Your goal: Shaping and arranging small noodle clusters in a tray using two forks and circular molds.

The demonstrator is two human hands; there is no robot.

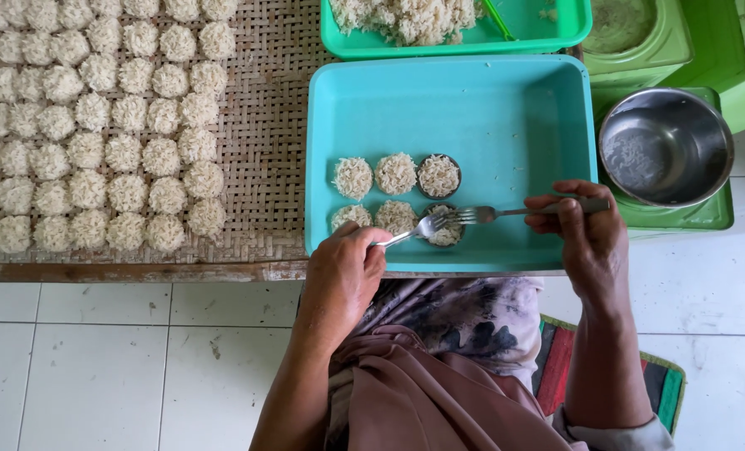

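Now gripping two forks: left hand closed on one fork, right hand closed on the other fork. Tines meeting over small round mould in turquoise tray, at one o'clock from left hand, nine o'clock from right; left nearer.

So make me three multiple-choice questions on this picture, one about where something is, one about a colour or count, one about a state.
1. Where do the two forks meet?
A. over the woven mat
B. over a small round ring in the blue tray
C. inside the metal bowl

2. What colour is the tray in front of the person?
A. red
B. white
C. light blue

3. How is the metal bowl?
A. almost empty
B. heaped with cakes
C. upside down

Answers:
1 B, the left hand and right hand cross forks over a ring.
2 C, the tray is light blue.
3 A, the metal bowl shows mostly bare bottom.
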